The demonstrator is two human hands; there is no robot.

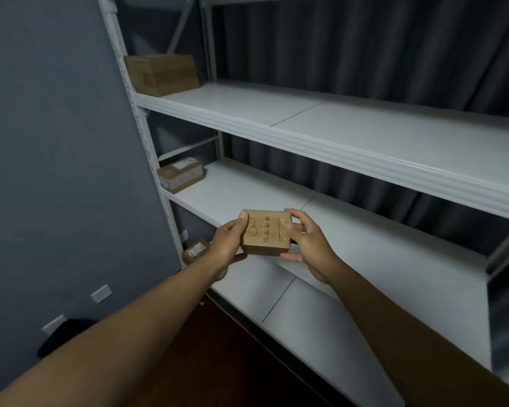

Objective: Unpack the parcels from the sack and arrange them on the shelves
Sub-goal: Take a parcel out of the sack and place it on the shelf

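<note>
At the centre of the frame a small flat box (265, 232) is held between both hands, in front of the middle shelf (379, 245) and just above its front edge. The left hand (229, 246) grasps the box's left side, thumb on top and fingers underneath; the right hand (304, 245) grasps the right side the same way, thumb on the taped edge. So each grip is clenched on the box, not released. Holding it flat with the printed face up probably keeps it level and lets it slide straight onto the shelf board.

Three parcels already sit on the rack, all pushed to its left end against the upright. A large carton (162, 74) is on the top shelf (335, 124) at upper left. A labelled parcel (181, 174) lies on the middle shelf at left of centre, and another labelled parcel (196, 250) is on the bottom shelf (321, 324), partly hidden by the left wrist. That suggests filling runs from the left, one per level so far.

The sack cannot be clearly made out; a dark shape at lower left is too dim to identify.
</note>
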